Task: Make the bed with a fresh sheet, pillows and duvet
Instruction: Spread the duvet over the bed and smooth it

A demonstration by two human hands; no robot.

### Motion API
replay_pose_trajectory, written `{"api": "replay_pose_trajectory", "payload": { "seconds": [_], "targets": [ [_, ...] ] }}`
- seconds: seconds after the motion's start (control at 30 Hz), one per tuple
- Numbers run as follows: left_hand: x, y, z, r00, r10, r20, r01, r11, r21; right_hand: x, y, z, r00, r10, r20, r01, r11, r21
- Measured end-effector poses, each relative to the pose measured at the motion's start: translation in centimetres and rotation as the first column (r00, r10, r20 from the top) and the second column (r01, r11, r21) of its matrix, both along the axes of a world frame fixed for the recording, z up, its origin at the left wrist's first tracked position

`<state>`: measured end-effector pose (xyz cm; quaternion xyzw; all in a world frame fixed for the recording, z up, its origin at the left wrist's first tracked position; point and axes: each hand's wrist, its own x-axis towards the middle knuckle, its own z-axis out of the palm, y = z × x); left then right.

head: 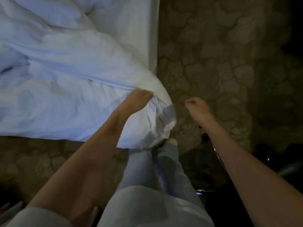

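Below me, seen from my head camera, a white duvet (54, 76) lies rumpled across the bed (144, 30), filling the upper left of the view. Its near corner bulges over the bed's near right corner and hangs partly off the edge, above the floor. My left hand (139, 99) rests on that corner, palm down, with the fingers curled into the bunched cloth so that creases fan out from under them; it grips the duvet there. The bare left forearm runs back toward the lower left, where a pale sleeve (32, 217) shows at the bottom edge. My right hand (197, 106) is in the air just beside the duvet corner, apart from it and over the carpet (221, 54). Its fingers hang loosely curled and hold nothing; the picture is blurred, so the exact lie of the fingertips is hard to read. Along the bed's right edge a strip of smooth white, probably the sheet (131, 22) over the mattress, shows beside the duvet. The carpet is dark with a pale pattern of rounded, stone-like shapes, and it runs along the bed's right side and its near side. My legs in light blue jeans (164, 169) stand at the bed's near right corner, one pale shoe tip (173, 141) showing just below the hanging duvet. Something dark with thin shiny metal parts (213, 161) sits at the lower right, too dim to identify.
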<state>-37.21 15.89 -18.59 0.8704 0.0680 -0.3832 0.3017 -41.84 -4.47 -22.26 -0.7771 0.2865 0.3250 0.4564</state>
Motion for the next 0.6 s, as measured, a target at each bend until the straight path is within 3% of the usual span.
{"api": "replay_pose_trajectory", "payload": {
  "seconds": [0.1,0.23,0.47,0.6],
  "targets": [
    [-0.3,3.6,1.4,0.934,0.35,0.066,-0.353,0.935,0.043,1.0,0.0,1.4,1.0,-0.02,0.004,0.02,0.999,0.03],
    [1.6,8.9,1.2,0.614,0.788,0.03,-0.788,0.615,-0.037,2.4,1.3,2.6,0.992,0.122,-0.028,-0.12,0.991,0.062],
    [7.6,14.1,1.6,0.27,0.963,-0.003,-0.927,0.259,-0.273,9.9,6.9,4.8,0.951,0.308,0.028,-0.309,0.95,0.049],
    [11.6,18.1,1.0,-0.083,0.996,0.036,-0.95,-0.068,-0.306,15.9,12.0,5.3,0.89,0.452,0.055,-0.455,0.886,0.089]
  ]
}}
